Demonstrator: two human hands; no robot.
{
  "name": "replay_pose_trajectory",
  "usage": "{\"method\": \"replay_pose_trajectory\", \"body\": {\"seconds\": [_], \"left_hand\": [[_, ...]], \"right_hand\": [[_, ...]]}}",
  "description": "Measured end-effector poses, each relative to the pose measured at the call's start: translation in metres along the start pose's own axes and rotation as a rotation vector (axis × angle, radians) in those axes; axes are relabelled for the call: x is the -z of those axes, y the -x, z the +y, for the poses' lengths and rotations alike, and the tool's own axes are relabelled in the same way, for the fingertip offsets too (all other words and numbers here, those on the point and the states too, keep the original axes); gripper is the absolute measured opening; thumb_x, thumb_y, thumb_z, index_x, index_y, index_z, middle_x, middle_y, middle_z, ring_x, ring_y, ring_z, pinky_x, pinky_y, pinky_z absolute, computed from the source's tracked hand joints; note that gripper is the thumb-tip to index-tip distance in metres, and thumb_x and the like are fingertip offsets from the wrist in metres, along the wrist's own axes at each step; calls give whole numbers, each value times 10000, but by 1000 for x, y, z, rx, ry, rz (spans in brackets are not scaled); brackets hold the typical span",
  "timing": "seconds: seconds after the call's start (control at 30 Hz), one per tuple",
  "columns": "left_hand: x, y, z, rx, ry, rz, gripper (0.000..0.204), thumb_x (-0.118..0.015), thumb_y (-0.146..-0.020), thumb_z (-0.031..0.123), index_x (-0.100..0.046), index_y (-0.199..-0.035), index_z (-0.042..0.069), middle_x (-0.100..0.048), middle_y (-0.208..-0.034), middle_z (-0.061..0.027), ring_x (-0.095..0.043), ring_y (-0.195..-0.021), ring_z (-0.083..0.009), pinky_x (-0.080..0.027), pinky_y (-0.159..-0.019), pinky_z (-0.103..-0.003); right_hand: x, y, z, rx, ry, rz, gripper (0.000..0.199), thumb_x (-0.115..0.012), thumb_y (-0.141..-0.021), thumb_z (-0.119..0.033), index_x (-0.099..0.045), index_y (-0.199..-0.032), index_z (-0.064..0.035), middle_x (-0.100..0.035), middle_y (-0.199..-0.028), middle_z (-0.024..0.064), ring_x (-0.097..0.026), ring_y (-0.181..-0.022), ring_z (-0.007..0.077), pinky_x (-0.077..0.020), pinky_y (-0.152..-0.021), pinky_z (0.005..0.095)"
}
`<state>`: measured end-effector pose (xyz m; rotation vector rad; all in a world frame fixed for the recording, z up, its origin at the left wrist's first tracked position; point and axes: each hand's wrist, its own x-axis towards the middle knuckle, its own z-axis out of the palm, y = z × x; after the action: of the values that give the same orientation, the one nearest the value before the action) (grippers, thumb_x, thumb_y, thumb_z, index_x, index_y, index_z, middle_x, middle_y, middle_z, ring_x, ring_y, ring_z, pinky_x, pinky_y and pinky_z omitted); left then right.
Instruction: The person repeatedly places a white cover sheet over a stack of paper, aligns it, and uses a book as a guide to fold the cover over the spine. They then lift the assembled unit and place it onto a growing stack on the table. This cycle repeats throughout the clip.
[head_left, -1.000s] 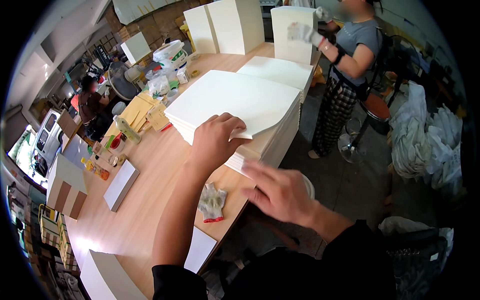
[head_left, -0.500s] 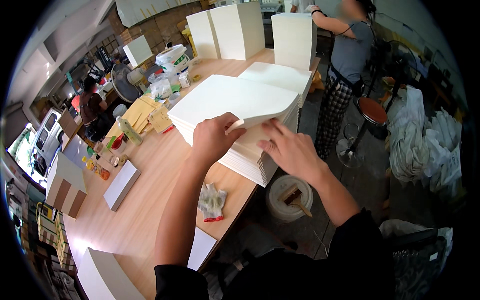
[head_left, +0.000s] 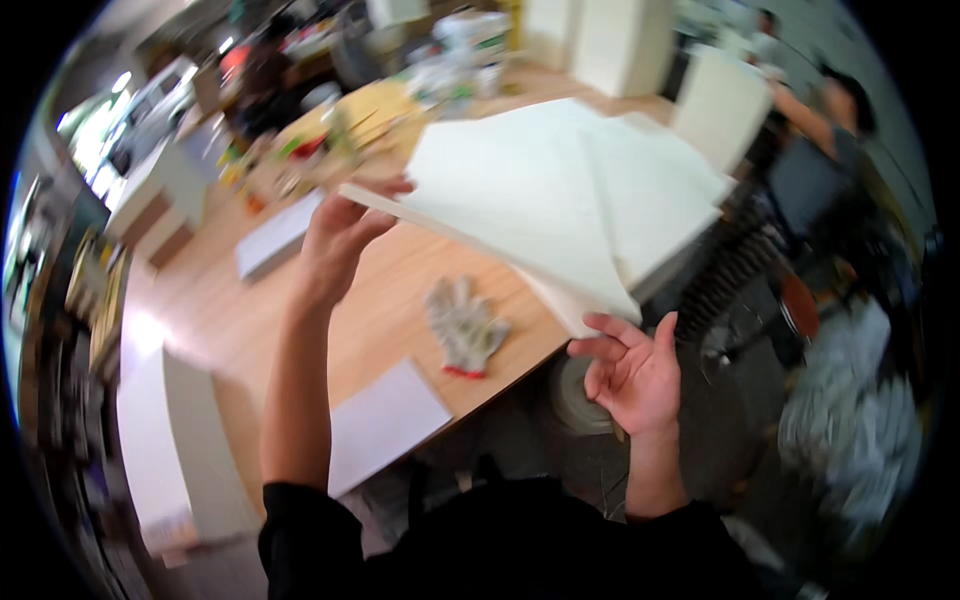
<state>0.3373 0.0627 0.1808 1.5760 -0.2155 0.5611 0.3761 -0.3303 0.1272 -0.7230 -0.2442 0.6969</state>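
A thin stack of white paper sheets (head_left: 510, 190) is held up, slightly bent, over the wooden table (head_left: 400, 270). My left hand (head_left: 340, 240) grips its left corner, thumb and fingers closed around the edge. At the near right corner my right hand (head_left: 638, 380) has its palm turned up and fingers apart, the fingertips at the paper's edge without closing around it. Another pile of white paper (head_left: 660, 190) lies behind and to the right, partly covered by the held sheets. A knit work glove (head_left: 465, 330) with a red cuff rests on the tabletop between my forearms.
A flat white stack (head_left: 390, 420) lies by the near table edge, and a tall curved one (head_left: 155, 450) stands at the left. Beyond the table edge sit a round bucket (head_left: 578, 395) and a stool (head_left: 798, 305). A co-worker (head_left: 815, 170) stands at the far right.
The top stack of sheets has been lifted off the pile and swung left and toward me. My right hand has let go of its fold and turned palm up. The view has turned.
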Motion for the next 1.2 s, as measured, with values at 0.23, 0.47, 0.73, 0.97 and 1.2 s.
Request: {"method": "replay_pose_trajectory", "body": {"seconds": [0.23, 0.47, 0.73, 0.97, 1.2], "left_hand": [[54, 142, 58, -104, -92, 390, 326, -747, -1006, 212, -678, -1222, -22, -640, -1447, -171, -557, -1414, -307, -475, -1142, -401], [114, 292, 13, 711, 172, 705, 302, -663, -1075, 263, -700, -1220, 1, -757, -1052, -62, -722, -898, -116, -603, -808, -268], [123, 312, -3, 989, -218, 684, 205, -723, -1022, 200, -732, -1070, 1, -714, -858, -39, -662, -726, -93, -508, -574, -225], [128, 325, -16, 920, -283, 746, 199, -732, -986, 166, -755, -1006, -30, -702, -797, -63, -600, -612, -100, -468, -513, -269], [107, 334, -7, 764, -627, 815, 208, -727, -970, 145, -749, -1041, -50, -738, -860, -98, -688, -763, -181, -556, -671, -340]], "right_hand": [[-49, -38, 71, -197, 228, -108, 507, -578, -999, -38, -477, -1477, 98, -689, -1309, 191, -715, -1137, 253, -590, -971, 371], [-33, -149, 158, -534, 486, -481, 403, -621, -1043, -80, -561, -1411, 71, -699, -1294, 139, -691, -1145, 185, -558, -1006, 335], [-36, -151, 193, -418, 870, -311, 333, -703, -1055, -220, -671, -1274, 28, -752, -1004, 8, -635, -762, 34, -480, -610, 191], [-46, -142, 204, -325, 965, -233, 428, -730, -1044, -204, -646, -1375, 53, -782, -1035, 30, -645, -798, 7, -413, -570, 153], [-35, -143, 210, -279, 1017, -260, 410, -712, -1050, -202, -658, -1348, 74, -765, -960, 24, -637, -757, 30, -463, -594, 201]]}}
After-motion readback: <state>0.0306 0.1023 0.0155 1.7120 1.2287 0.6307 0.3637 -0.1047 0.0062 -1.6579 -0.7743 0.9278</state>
